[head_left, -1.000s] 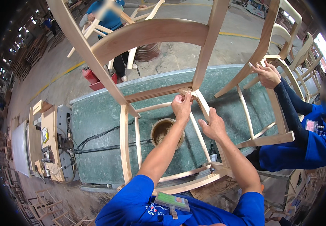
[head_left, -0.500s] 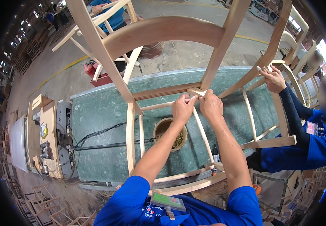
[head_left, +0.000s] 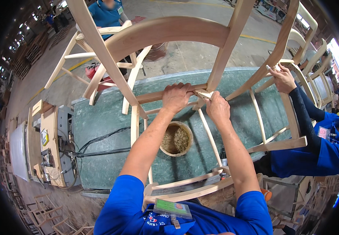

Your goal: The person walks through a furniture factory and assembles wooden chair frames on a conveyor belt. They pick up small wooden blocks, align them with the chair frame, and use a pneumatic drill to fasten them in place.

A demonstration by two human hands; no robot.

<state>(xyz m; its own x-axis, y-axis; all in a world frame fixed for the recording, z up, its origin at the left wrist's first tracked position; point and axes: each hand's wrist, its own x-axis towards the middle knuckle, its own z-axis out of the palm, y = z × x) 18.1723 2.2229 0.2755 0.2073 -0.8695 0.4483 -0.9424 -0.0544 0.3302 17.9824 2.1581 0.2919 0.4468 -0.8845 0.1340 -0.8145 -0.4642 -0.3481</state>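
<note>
A bare wooden chair frame [head_left: 138, 131] stands on the green-topped bench before me, its curved backrest [head_left: 173, 33] at the far side. My left hand [head_left: 176, 98] is closed over the back seat rail [head_left: 150, 98]. Held by my right hand [head_left: 218, 107], a small pale wooden corner block [head_left: 203, 94] rests at the joint of that rail and the right back post [head_left: 224, 55]. My fingers partly hide the block. Below, within the frame, a round tub [head_left: 191, 137] contains many small light-coloured pieces.
On the right a co-worker's hand [head_left: 283, 78] touches another chair frame [head_left: 257, 113]. Across the bench [head_left: 107, 117], a person in blue [head_left: 107, 17] is behind a third chair frame [head_left: 65, 58]. Black cables [head_left: 107, 137] run from a machine [head_left: 63, 145] at left.
My left hand has left the block and moved left onto the rail; my right hand keeps the block. The far chair frame has tilted and shifted left.
</note>
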